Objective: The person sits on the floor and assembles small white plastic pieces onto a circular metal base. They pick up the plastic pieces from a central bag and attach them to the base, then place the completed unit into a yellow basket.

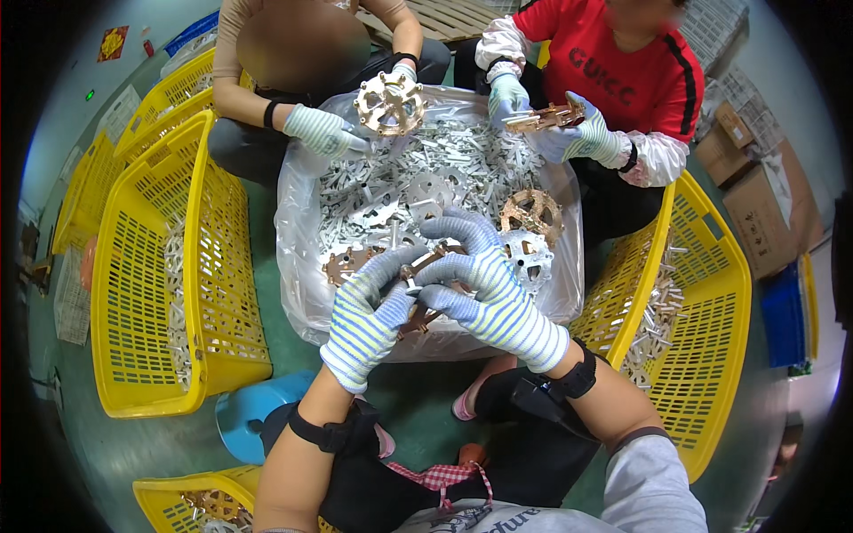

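knit gloves (518,322) look matt, the metal frame (415,321) shiny.

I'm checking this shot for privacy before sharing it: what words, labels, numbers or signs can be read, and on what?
I won't copy wording out, but it stands here:
Red shirt: large dark letters across the chest, legible.
Grey top: dark lettering, cut off by the lower edge.
Larger cardboard box: printing too small to read.
Red-and-gold wall poster: too small to read.

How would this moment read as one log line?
left hand: holding copper-coloured part; right hand: holding same part; below: silvery pieces in plastic-lined bin; nearby: yellow baskets
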Available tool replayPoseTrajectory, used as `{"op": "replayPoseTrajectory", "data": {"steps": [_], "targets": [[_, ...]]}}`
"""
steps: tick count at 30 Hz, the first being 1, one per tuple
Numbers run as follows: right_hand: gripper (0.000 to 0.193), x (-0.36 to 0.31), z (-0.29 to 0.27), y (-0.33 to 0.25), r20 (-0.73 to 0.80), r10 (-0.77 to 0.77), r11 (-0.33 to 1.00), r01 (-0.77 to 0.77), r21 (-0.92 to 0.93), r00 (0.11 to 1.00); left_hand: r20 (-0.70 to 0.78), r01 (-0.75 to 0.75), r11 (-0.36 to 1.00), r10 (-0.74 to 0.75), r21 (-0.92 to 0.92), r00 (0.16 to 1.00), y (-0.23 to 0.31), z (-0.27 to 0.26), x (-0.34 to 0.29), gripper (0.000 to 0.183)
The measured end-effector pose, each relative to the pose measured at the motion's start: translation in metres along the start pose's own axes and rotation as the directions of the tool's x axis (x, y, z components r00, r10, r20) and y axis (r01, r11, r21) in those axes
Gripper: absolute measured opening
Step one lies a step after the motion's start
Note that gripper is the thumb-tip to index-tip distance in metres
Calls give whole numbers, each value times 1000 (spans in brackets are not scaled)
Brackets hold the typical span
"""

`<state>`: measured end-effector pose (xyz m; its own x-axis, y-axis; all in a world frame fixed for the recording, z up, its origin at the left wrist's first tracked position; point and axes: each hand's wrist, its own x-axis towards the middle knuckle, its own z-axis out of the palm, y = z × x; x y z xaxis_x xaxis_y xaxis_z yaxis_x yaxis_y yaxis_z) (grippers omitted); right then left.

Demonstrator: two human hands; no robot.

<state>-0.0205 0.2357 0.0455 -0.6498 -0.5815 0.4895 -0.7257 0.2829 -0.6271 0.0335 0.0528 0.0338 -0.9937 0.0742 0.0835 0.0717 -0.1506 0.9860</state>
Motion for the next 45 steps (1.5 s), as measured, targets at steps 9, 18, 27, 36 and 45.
{"op": "replayPoseTrajectory", "data": {"steps": [9,18,27,36,45], "targets": [[20,1,1,-3,-73,-5,1000,5,-7,997,-4,-143,965,147,220,989,4,0,-1,44],[24,3,-4,-3,3,-135,982,134,-135,991,-26,-282,850,327,446,945,1,3,0,41],[20,-4,-4,9,-170,-36,999,31,-33,985,-110,-1,937,42,349,993,2,-4,5,37],[37,-41,45,122,420,595,797,-574,-191,686,-169,96,995,-88,40,982,-15,-46,16,40],[81,-55,78,114,635,663,720,-570,-397,396,-360,167,978,-111,129,926,-20,-55,20,42]]}}
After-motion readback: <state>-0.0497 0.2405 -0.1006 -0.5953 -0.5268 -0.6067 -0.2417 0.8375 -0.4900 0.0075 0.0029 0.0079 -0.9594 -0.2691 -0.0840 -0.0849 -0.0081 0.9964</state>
